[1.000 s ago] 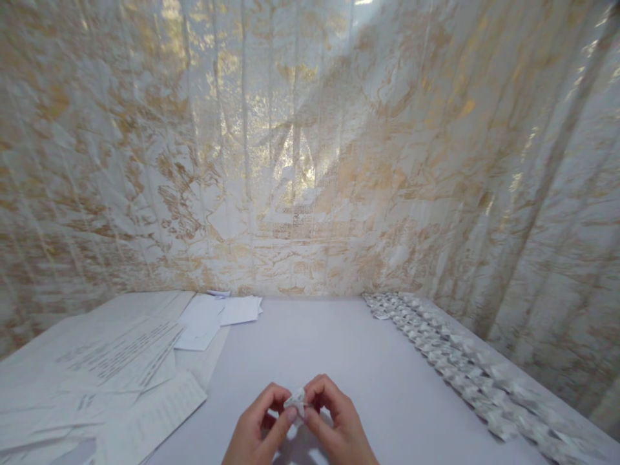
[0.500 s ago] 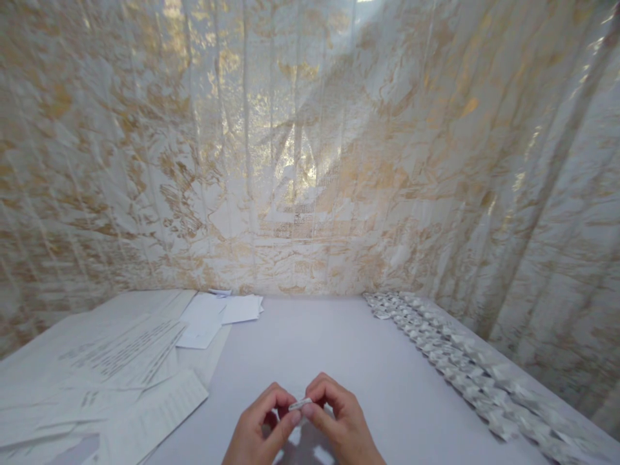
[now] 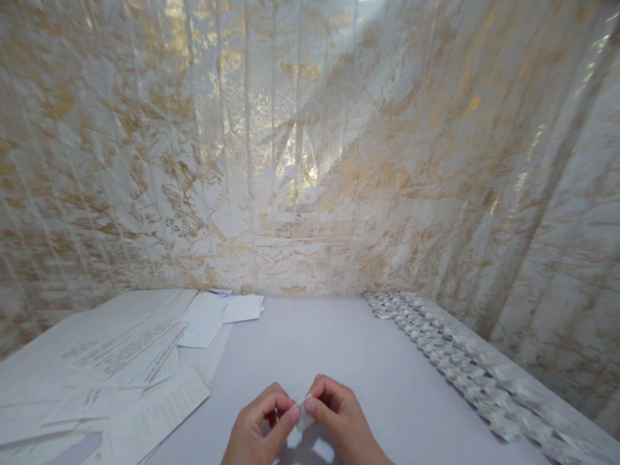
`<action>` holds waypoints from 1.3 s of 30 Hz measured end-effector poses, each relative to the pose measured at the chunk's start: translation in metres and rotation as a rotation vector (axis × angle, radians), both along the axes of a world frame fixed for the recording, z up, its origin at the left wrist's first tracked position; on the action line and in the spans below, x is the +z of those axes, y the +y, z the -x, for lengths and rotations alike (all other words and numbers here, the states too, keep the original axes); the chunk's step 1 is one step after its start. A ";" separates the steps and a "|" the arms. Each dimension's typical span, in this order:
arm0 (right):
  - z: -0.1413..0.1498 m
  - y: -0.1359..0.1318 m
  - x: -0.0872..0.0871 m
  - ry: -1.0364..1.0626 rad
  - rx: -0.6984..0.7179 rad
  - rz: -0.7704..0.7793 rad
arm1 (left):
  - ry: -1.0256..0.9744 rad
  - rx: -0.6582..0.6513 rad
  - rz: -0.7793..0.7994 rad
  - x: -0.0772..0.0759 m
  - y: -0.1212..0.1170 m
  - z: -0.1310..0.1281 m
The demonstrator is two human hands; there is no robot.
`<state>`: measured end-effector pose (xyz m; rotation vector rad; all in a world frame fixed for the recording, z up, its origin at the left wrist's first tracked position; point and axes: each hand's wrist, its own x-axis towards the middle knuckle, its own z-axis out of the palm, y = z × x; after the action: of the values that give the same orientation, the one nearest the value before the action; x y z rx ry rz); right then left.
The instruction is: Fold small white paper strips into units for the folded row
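Centrally, near the lower edge of the view, the left hand (image 3: 259, 423) and the right hand (image 3: 343, 420) meet over the desk (image 3: 300, 342). Each grip is closed, thumb against forefinger, pinching one small piece of white paper (image 3: 302, 407) between them. That piece is held just above the desk, largely covered by the fingertips; its full outline and the number of its folds cannot be made out. Beneath the hands lie shadow and pale patches, whose nature cannot be determined. The remaining fingers are curled and partly concealed, and the bottom edge cuts off both wrists.

On the left of the desk, printed sheets (image 3: 130, 349) overlap one another; the print is too blurred to read, and the lower layers are obscured. They run out of view at the left. A paper strip (image 3: 159, 410) lies nearest the left hand, its lower end cut off. Farther back are blank white slips (image 3: 202, 321).

Along the right side, well apart from the right hand, folded paper pieces (image 3: 453, 358) stand in close rows; individual units blur together, and the near end is cropped. A patterned curtain (image 3: 310, 213) hangs behind.
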<state>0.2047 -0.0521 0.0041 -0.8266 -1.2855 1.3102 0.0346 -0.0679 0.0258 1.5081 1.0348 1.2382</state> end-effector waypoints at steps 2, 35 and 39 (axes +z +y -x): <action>-0.001 -0.001 -0.001 -0.002 0.043 0.002 | 0.013 -0.002 0.000 -0.001 0.000 0.001; -0.007 -0.001 0.012 -0.287 -0.081 0.007 | 0.002 -0.042 0.105 -0.010 0.009 -0.002; -0.015 -0.002 0.009 -0.558 -0.144 -0.255 | -0.155 -0.082 0.148 -0.011 0.007 -0.005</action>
<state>0.2202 -0.0540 0.0132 -1.1210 -1.7461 0.7992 0.0393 -0.0609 0.0149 1.3071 0.9326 1.1746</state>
